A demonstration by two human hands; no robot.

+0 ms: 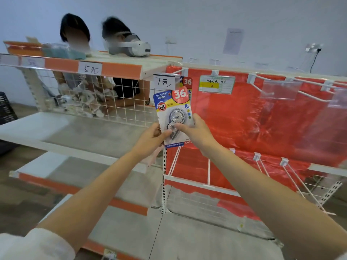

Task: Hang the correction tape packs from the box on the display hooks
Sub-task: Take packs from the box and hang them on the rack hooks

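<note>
I hold a correction tape pack (173,107) upright in front of the red display panel; it is a blue, yellow and white card with a red "36" badge and a clear tape wheel. My left hand (153,137) pinches its lower left edge. My right hand (195,132) grips its lower right side, thumb across the blister. The pack's top sits just below the leftmost upper hook (177,71), which carries a "7元" price tag (164,81). Another pack (186,81) hangs on that hook behind it. The box is out of view.
Bare white hooks (308,95) stick out of the red panel (253,119) at upper right, and more hooks (293,177) lower down. Grey shelves with orange strips (75,134) stand to the left. Two people stand behind the wire grid (105,94).
</note>
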